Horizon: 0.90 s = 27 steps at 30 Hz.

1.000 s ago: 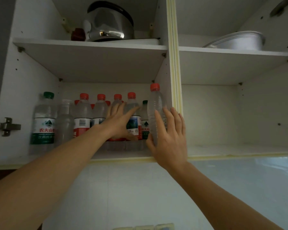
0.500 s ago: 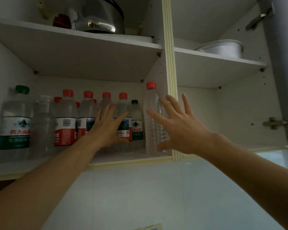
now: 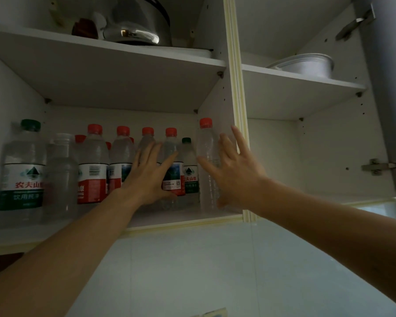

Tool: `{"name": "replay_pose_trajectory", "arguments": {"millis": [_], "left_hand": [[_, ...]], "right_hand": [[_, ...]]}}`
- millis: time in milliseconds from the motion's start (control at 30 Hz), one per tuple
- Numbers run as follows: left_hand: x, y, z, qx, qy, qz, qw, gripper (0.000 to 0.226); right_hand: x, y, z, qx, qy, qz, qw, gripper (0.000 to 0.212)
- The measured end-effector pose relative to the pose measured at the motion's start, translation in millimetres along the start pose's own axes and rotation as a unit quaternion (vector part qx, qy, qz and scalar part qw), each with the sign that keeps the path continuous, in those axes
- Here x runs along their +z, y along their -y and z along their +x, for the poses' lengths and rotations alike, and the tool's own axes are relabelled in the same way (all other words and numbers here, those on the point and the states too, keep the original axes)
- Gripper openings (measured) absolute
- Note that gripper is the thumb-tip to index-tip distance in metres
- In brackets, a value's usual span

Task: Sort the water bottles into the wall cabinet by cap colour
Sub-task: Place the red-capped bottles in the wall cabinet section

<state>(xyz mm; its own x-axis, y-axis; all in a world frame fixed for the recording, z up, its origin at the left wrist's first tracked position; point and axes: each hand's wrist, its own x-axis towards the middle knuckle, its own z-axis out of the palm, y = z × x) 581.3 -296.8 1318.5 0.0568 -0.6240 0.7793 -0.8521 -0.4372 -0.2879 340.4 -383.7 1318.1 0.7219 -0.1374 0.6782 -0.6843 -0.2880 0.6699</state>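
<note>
Seen from below, at frame centre: an open wall cabinet (image 3: 234, 92) with white shelves. On the lower left shelf, a row of water bottles standing upright. At the far left, a large green-capped bottle (image 3: 23, 170); just beside it, a clear bottle (image 3: 61, 177) with a pale cap. Toward the centre, 4 red-capped bottles (image 3: 94, 163) in the front row, more red caps partly hidden behind. Right of those, a small green-capped bottle (image 3: 189, 170) set further back. At the right end of that shelf, against the cabinet divider, a label-free red-capped bottle (image 3: 207, 161).

Left hand (image 3: 150, 175) at centre, fingers straight and spread, laid flat against the red-capped row, gripping nothing. Right hand (image 3: 234, 175) just right of centre, fingers splayed wide, held just beside the label-free bottle; contact cannot be told.

Upper left: a steel kettle (image 3: 135, 21) on the top shelf. Upper right: a white bowl (image 3: 306, 65). Far right: a grey cabinet door (image 3: 384, 88) with a hinge.
</note>
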Motion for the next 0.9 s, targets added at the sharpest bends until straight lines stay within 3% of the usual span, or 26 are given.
{"name": "replay_pose_trajectory", "arguments": {"millis": [333,600,900], "left_hand": [[-7.7,1.1,-6.5,-0.012,-0.009,-0.069,0.998,0.12],[-4.2,1.9,-5.1,-0.001,-0.005,-0.005,1.0,0.127],[-2.6,-0.1,-1.3,0.004,-0.006,-0.009,1.0,0.128]], "right_hand": [[18.3,22.3,29.6,0.012,0.034,0.009,0.999,0.119],[34.8,41.4,53.3,0.013,0.047,-0.01,0.999,0.115],[59.8,49.0,69.3,0.041,0.058,-0.004,0.997,0.114]]}}
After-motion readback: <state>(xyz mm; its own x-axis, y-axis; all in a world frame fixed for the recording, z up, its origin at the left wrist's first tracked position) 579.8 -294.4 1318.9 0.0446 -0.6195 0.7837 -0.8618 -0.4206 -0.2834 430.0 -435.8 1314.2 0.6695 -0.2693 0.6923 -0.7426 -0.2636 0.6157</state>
